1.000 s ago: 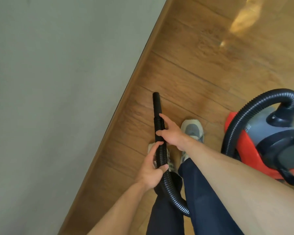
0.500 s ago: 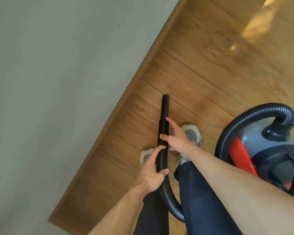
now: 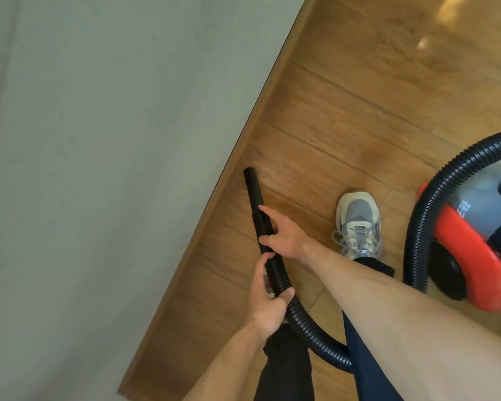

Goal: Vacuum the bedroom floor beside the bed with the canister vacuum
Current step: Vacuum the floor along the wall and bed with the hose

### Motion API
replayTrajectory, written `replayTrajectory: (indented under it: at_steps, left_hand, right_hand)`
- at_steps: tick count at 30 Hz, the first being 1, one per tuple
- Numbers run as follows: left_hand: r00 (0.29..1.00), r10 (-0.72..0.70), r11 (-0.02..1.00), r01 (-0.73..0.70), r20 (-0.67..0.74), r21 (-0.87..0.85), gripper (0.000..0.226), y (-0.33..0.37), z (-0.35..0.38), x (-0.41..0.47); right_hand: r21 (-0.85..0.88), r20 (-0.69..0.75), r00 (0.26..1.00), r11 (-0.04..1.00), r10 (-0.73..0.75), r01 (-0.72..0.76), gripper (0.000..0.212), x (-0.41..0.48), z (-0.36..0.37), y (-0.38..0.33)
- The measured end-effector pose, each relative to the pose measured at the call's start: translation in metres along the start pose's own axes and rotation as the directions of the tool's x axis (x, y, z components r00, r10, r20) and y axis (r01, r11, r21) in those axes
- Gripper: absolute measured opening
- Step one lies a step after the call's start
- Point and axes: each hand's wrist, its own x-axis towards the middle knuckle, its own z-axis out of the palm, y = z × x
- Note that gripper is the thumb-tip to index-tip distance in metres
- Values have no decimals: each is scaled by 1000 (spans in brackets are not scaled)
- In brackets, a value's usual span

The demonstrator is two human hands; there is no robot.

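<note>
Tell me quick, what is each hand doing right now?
Left hand: closed, gripping the black vacuum hose.
Right hand: closed round the same hose, nearer its nozzle end.

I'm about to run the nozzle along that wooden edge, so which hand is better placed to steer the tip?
Right. The right hand grips the hose just behind the smooth nozzle, nearest the tip, so it probably steers best. The left hand holds farther back on the ribbed part, suited to support.
</note>
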Motion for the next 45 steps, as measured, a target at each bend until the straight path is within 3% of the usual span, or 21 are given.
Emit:
replayTrajectory:
  at_steps: [4,16,26,31,36,45]
  left_hand:
    - [999,8,1000,-8,-35,-3,79,-19,-20,-6]
    - [1000,-21,999,21,-16,49,80,-46,-24,-20]
    - [981,143,958,-171,131,231,74,-2,-17,4]
    - [979,141,940,-179,145,292,76,-2,-16,8]
    - [986,122,979,-138,111,152,76,-20,-46,0]
    - [999,-26,997,23,42,69,82,-51,-56,-22]
  right_hand:
    - [-95,68,998,995,-12,19,79,7,30,-1]
    - [-102,140,989,995,39,-25,76,2,54,17]
    - [178,-150,989,984,0,27,75,-3,4,17]
    - [225,-189,982,974,17,27,76,-3,2,22]
    - [54,-64,998,998,-28,31,78,9,45,5]
    - [-30,87,996,999,38,-35,81,4,84,21]
